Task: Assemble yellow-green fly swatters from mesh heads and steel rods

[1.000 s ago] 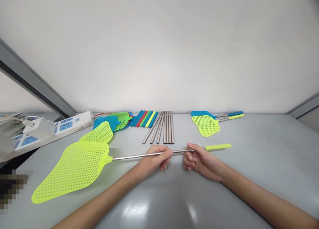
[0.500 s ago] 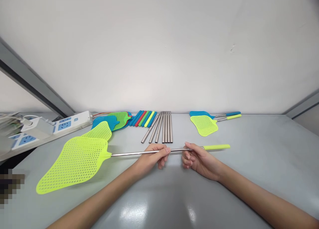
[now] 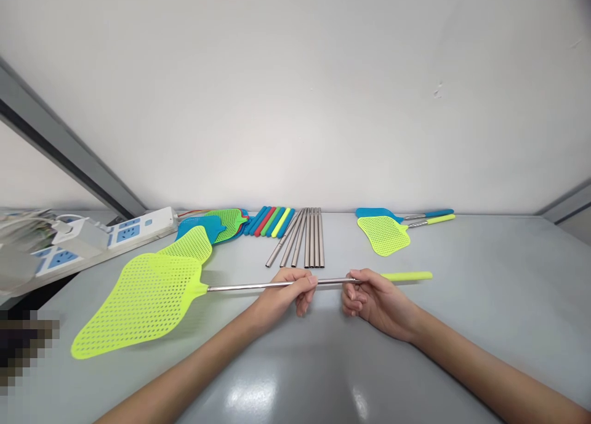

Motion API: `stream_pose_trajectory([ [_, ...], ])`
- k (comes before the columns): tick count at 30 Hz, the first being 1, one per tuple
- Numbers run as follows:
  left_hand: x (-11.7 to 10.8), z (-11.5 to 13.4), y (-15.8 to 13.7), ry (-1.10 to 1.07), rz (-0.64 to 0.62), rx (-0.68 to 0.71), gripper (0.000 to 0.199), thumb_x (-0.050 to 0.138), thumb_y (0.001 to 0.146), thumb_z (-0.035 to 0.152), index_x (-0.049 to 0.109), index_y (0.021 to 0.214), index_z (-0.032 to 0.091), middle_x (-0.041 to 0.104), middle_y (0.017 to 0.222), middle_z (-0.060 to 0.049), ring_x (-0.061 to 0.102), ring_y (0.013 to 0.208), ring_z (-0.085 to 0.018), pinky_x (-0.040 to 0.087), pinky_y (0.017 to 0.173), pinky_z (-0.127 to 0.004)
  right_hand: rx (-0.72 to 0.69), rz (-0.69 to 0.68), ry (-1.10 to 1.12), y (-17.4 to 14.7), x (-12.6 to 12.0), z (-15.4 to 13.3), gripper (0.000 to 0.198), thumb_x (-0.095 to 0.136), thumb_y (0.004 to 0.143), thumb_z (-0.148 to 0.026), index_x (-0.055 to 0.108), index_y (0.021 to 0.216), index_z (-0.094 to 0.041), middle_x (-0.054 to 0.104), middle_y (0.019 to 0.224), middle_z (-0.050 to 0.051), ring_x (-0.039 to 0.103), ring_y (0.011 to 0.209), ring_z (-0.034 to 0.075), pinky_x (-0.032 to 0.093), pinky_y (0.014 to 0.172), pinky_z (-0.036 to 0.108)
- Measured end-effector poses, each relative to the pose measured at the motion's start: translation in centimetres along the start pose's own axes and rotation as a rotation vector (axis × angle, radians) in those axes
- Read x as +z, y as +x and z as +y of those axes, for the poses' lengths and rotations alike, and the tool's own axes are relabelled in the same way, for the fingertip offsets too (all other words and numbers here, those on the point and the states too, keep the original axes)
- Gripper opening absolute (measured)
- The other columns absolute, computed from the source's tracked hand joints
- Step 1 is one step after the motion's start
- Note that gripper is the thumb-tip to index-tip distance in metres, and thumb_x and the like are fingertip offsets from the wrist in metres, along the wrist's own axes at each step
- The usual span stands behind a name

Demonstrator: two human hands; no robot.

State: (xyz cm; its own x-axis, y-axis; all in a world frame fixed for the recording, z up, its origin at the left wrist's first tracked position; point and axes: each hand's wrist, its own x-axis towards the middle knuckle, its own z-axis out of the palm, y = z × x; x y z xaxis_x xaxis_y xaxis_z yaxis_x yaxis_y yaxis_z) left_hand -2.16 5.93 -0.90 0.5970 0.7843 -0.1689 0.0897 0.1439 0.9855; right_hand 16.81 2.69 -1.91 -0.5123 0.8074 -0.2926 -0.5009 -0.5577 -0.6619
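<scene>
Both my hands grip the extended metal rod of a yellow-green fly swatter (image 3: 143,298), held level above the table. My left hand (image 3: 289,295) is closed around the middle of the rod, thumb on top. My right hand (image 3: 373,298) pinches the rod near the yellow handle (image 3: 409,276), its other fingers curled below. The perforated head of the swatter points left and partly covers another yellow-green swatter head (image 3: 191,245) behind it.
Blue and green swatter heads (image 3: 228,218) are piled at the back left, beside a white power strip (image 3: 138,226). Several coloured handles (image 3: 268,221) and metal rods (image 3: 314,239) lie mid-table. Blue and yellow-green swatters (image 3: 384,236) rest at the back right of the grey table (image 3: 498,288).
The whole scene has shifted slightly right in view. Both hands still grip the rod, with my right hand a little farther from my left.
</scene>
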Motion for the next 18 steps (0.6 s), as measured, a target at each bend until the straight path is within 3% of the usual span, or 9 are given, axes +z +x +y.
stream_pose_trajectory([
  [18,0.16,-0.11,-0.19,0.085,0.019,0.021,0.036,0.041,0.078,0.036,0.046,0.05,0.014,0.045,0.042,0.002,0.042,0.042,-0.008,0.033,0.046,-0.02,0.003,0.025,-0.011,0.09,0.17,0.06,0.032,0.04,0.079,-0.032,0.05,0.053,-0.014,0.031,0.05,-0.003,0.033,0.051,0.01,0.03,0.059,0.027],
])
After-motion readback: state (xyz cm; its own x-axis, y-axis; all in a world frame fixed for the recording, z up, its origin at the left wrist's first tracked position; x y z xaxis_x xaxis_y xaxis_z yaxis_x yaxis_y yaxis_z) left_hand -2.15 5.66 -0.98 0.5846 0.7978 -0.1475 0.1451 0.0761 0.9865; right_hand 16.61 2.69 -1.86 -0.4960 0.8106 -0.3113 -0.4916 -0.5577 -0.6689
